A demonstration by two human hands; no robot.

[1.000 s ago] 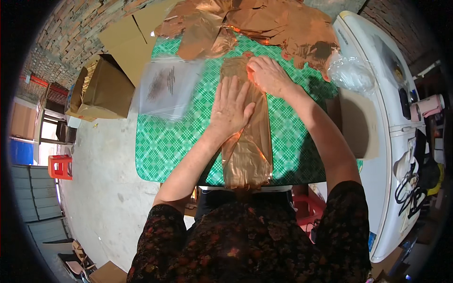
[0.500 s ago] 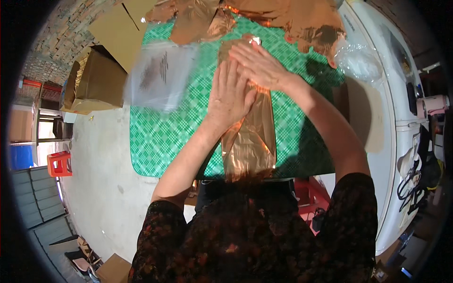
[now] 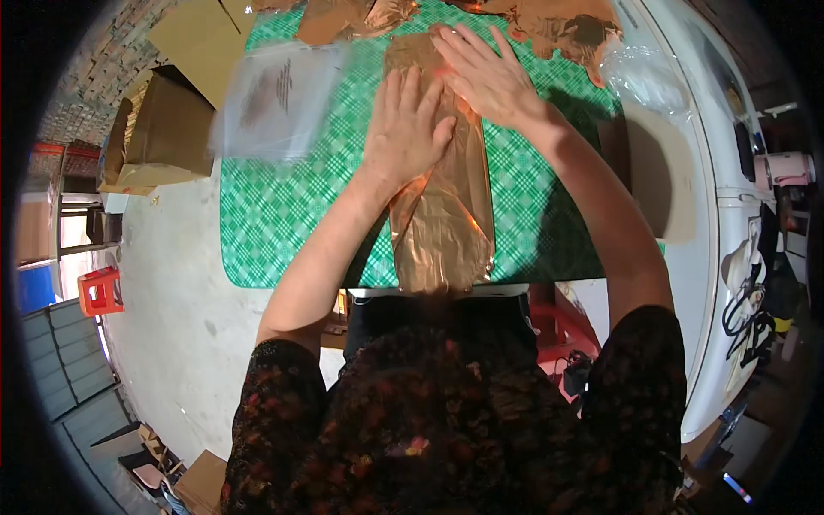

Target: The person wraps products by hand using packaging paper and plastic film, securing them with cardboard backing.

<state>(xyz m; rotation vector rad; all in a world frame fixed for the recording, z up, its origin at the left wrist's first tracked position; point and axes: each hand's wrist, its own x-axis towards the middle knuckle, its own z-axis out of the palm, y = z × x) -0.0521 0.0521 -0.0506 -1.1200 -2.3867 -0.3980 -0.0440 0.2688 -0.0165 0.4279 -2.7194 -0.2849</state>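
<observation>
A long, folded strip of shiny copper-coloured foil film (image 3: 442,223) lies lengthwise on the green checked tablecloth (image 3: 283,215), reaching to the table's near edge. My left hand (image 3: 403,129) rests flat on its left side, fingers stretched out and slightly spread. Farther up, my right hand (image 3: 489,77) lies on the strip's right edge and partly over the cloth, its fingers extended and apart. Neither hand grips anything. Part of the strip is hidden beneath my palms and fingers.
Clear plastic bags (image 3: 279,103) lie at the table's left. More copper foil (image 3: 558,30) spreads along the far edge, beside a crumpled clear plastic wrap (image 3: 648,77). A cardboard box (image 3: 167,120) stands to the left, a white refrigerator (image 3: 699,300) to the right, a red stool (image 3: 101,290) farther off.
My hands have moved apart: they were close together, fingers nearly touching over the foil, and the right has shifted outward to the right. The whole view has shifted slightly, with the table higher in it.
</observation>
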